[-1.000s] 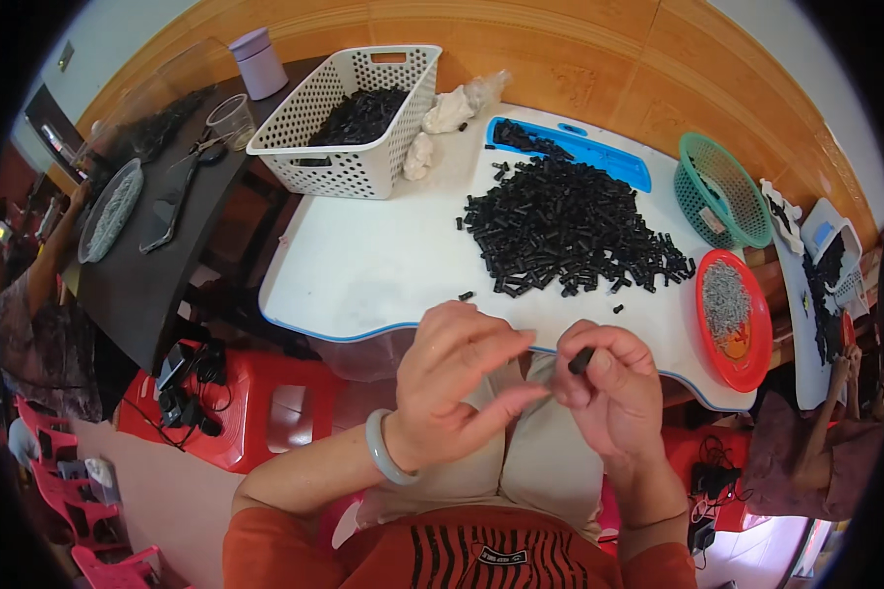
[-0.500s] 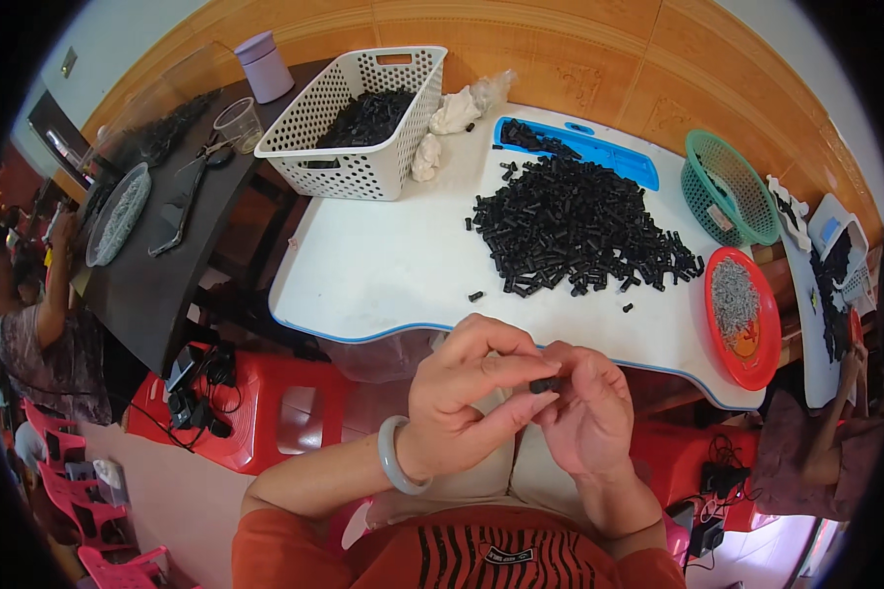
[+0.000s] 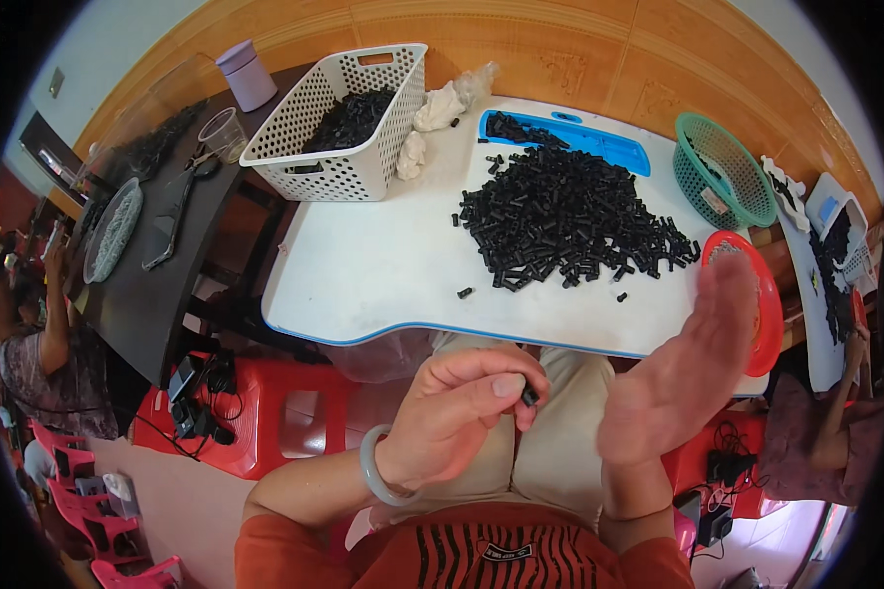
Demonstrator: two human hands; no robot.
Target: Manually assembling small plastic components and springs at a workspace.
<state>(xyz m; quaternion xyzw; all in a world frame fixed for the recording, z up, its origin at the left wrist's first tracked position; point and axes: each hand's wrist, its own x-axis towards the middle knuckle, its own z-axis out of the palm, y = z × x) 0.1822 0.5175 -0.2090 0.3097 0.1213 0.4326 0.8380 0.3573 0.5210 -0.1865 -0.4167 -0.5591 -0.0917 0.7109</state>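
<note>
1. On the dark table (image 3: 133, 319) at far left, a clear dish (image 3: 98, 257) held small grey bits; neither of my hands was near it.
2. Next, at the far left of the white table (image 3: 354, 260), stood the white basket (image 3: 368, 182), partly filled with black pieces (image 3: 359, 118). They might have been ones already dealt with, but I couldn't tell.
3. My left hand (image 3: 462, 398) was at the near edge, over my lap, with one small black piece (image 3: 529, 396) pinched between thumb and fingers. I judged that piece to be partway through, though whether anything sat inside it was too small to see.
4. Beyond that hand, one stray piece (image 3: 465, 293) lay by itself on the white top.
5. In the middle to right, the big black heap (image 3: 565, 216) spread up to and partly over the blue tray (image 3: 619, 152). If those were untouched ones, most of the work was left to me.
6. My right hand (image 3: 680, 363) was open, fingers stretched out toward the far right, with nothing showing in it.
7. The green basket (image 3: 702, 187) stood at the far right, its contents mostly hidden.
8. Nearer, the red plate (image 3: 770, 324) held grey bits (image 3: 725, 250); my right hand covered much of it, so I couldn't tell how many remained.
</note>
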